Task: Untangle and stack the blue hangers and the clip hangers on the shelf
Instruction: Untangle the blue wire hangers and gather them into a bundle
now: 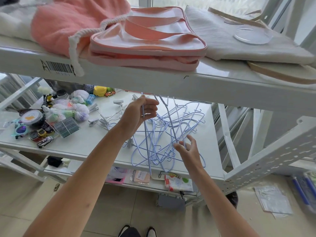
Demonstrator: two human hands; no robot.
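Crowding the shelf [82, 146] — toy cars [44, 141], clip hangers [102, 117] beside tangled blue hangers [171, 134].

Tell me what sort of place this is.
Probably a storeroom or a staged sorting area: a white metal rack with a barcode label, shelves of mixed goods such as toy cars and bags, and a tiled floor.

A storeroom or stockroom is suggested, perhaps attached to a shop. White metal racking [266, 161] with perforated uprights is seen, and a barcode label [59, 67] is stuck to the edge of the upper shelf [153, 77]. Mixed goods are laid out by kind: folded bags [145, 47], toy cars [44, 141], sunglasses [19, 129], netted items [80, 115]. A tiled floor [25, 194] is visible below.
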